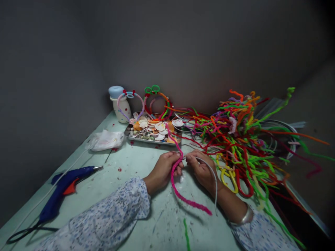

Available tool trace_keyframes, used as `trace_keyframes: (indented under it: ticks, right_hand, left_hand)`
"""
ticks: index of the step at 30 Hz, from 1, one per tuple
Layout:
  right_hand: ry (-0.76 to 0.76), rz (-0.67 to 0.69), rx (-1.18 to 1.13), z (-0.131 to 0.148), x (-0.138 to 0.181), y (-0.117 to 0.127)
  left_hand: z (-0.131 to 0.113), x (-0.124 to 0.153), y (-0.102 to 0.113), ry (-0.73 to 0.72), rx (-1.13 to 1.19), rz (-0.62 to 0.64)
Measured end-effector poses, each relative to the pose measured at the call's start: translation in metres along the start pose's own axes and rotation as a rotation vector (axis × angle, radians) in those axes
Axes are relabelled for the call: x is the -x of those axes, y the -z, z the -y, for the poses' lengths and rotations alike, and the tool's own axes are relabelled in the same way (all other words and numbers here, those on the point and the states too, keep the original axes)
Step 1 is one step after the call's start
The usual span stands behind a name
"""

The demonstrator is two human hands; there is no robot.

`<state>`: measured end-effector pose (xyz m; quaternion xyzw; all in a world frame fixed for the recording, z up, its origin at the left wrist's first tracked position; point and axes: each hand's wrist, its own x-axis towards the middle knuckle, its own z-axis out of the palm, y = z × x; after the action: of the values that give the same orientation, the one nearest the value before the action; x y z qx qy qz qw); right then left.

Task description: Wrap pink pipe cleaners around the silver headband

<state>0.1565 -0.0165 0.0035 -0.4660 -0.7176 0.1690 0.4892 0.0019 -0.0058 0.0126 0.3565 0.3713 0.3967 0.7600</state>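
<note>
Okay, your left hand (165,168) is closed on the pink pipe cleaner (173,184) over the middle of the table (136,162), its loose end curving toward the near edge, while your right hand (201,170) pinches a thin pale band (215,177) just beside it. A metal tray (146,141) of shells (160,127) sits toward the far edge, decorated hoops (129,93) behind the shells, white bottle (121,111) at the far left corner. Blue glue gun (55,199) lies by the left edge, and tangled coloured pipe cleaners (237,122) fill the right edge, yellow handles (235,183) and red handle (237,182) at their near side.
</note>
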Motion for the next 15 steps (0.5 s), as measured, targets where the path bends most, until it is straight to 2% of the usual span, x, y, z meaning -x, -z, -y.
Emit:
trace_keyframes:
  ticks: [8,15]
  right_hand:
    - [-0.005,0.015,0.016,0.0007,-0.0011,0.0007]
    - [-0.059,0.01,0.028,-0.0024,0.0004,-0.0002]
  left_hand:
    - [-0.0041,-0.0016,0.0047,0.049,0.069,0.106]
    - [-0.0045,-0.0043,0.0081,0.086,0.024,0.154]
